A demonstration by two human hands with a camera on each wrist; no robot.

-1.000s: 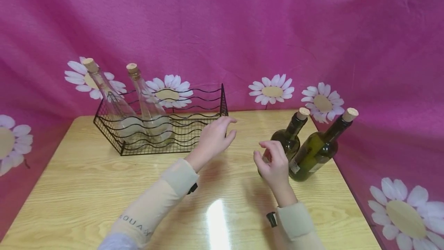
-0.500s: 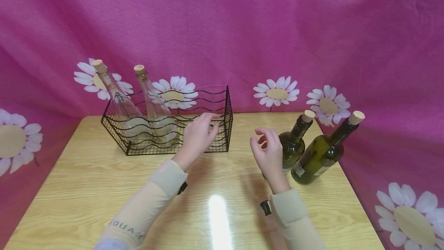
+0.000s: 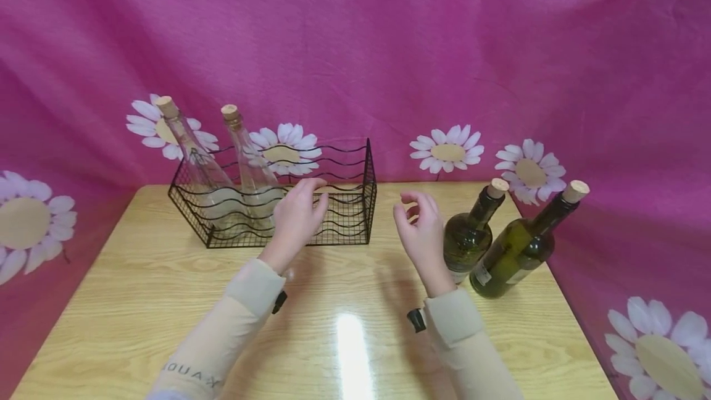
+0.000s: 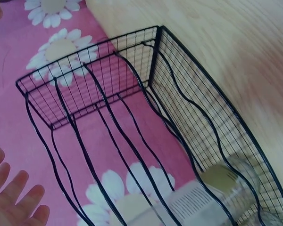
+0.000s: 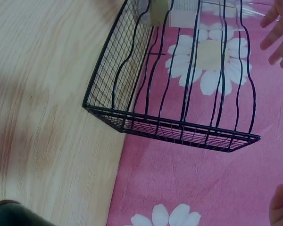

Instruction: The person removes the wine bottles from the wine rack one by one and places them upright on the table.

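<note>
A black wire bottle rack stands toward the back left of the table. Two clear glass bottles, one at the far left and another beside it, lean in it with corks in their necks. My left hand is in the air in front of the rack, fingers loosely bent and holding nothing. Between the rack and two dark green corked bottles, a nearer-left one and a right one, hovers my right hand, also holding nothing. In the left wrist view the left hand's fingers are spread.
Both green bottles stand upright at the right edge of the wooden table. A pink curtain with daisies hangs behind and along the sides. Dark wrist cameras sit under both sleeves.
The left hand has moved left, from the rack's right end to its middle. The right hand has moved slightly up and left, away from the green bottles. The head view has shifted a little.
</note>
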